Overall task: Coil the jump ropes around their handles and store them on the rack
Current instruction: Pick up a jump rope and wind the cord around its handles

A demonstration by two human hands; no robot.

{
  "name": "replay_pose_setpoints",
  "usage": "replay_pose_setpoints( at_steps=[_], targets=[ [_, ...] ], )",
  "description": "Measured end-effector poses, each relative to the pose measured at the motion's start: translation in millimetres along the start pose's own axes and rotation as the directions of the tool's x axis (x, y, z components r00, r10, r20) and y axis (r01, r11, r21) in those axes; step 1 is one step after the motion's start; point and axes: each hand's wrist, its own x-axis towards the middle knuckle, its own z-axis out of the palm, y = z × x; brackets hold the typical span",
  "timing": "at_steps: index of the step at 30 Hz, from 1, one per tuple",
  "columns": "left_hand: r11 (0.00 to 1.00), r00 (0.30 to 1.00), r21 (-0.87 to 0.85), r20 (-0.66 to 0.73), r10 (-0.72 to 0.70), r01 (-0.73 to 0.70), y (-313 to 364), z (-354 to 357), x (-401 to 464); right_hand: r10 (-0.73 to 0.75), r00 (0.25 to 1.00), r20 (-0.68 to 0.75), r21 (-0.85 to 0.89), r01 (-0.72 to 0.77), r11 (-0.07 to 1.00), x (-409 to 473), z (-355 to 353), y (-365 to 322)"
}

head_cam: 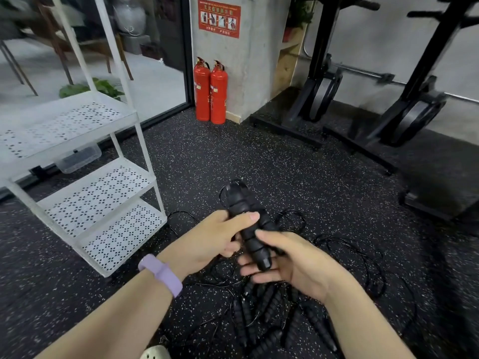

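1. While both hands share one pair of black ribbed handles, the left hand has its grip curled round the upper part, thumb pressed across the front, and the right hand cups the lower end, thumb on the side and fingers underneath.
2. These handles sit in the air above the floor, just right of the white rack; their thin black cord trails down and lies in loose loops on the floor.
3. To do this step well, I judge the two handles should be kept pressed side by side in one hand while the other lays the cord in even, snug turns, starting near the top.
4. Likely trouble: the cord appears to run into the loops nearby, so it may snag or drag other ropes along.
5. Below the wrists lies a pile of further jump ropes, handles and cords mixed together.
6. Rack shelves show perforated white trays; a clear plastic box sits beneath.
7. Two red fire extinguishers stand against the pillar, and black gym frames stand well apart on the right.
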Motion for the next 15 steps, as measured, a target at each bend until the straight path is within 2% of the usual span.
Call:
replay_pose_setpoints(
  at_steps=[2, 4, 6, 7, 8, 9, 10, 11, 12, 13, 15],
  targets=[
    [0.997, 0.997, -0.047, 0.027, 0.068, -0.066, 6, 2, -1, 0.042, 0.981, 0.190, 0.292, -0.097, 0.952, -5, -4, -2],
    [0.982, 0.989, 0.111, 0.018, 0.148, -0.149, 10, 2, -1, 0.029, 0.963, 0.267, 0.386, -0.134, 0.913, -6, -1, -3],
    [0.936, 0.981, 0.304, -0.021, 0.194, -0.179, 11, -1, 0, 0.009, 0.972, 0.235, 0.404, -0.106, 0.908, -6, 0, -3],
    [0.921, 0.980, 0.360, -0.068, 0.188, -0.152, 11, -3, 1, 0.001, 0.986, 0.167, 0.388, -0.066, 0.919, -6, 1, -2],
    [0.902, 0.978, 0.419, -0.118, 0.173, -0.109, 9, -5, 2, -0.012, 0.998, 0.057, 0.331, -0.007, 0.944, -5, 1, -2],
    [0.868, 0.975, 0.493, -0.152, 0.159, -0.065, 6, -7, 3, -0.038, 0.996, -0.082, 0.196, 0.054, 0.979, -4, 1, -2],
    [0.825, 0.975, 0.564, -0.169, 0.146, -0.026, 2, -8, 4, -0.089, 0.969, -0.228, -0.023, 0.086, 0.996, -2, 2, -2],
    [0.801, 0.977, 0.599, -0.176, 0.121, 0.009, -2, -7, 5, -0.166, 0.921, -0.352, -0.275, 0.067, 0.959, 0, 3, 0],
    [0.809, 0.980, 0.587, -0.179, 0.088, 0.035, -5, -5, 5, -0.242, 0.870, -0.430, -0.481, 0.006, 0.877, 2, 5, 3],
    [0.844, 0.981, 0.533, -0.188, 0.045, 0.064, -7, -3, 6, -0.293, 0.834, -0.467, -0.602, -0.058, 0.797, 4, 8, 5],
    [0.931, 0.973, 0.339, -0.222, -0.064, 0.138, -7, 4, 5, -0.353, 0.803, -0.481, -0.730, -0.144, 0.668, 8, 19, 13]
  ],
)
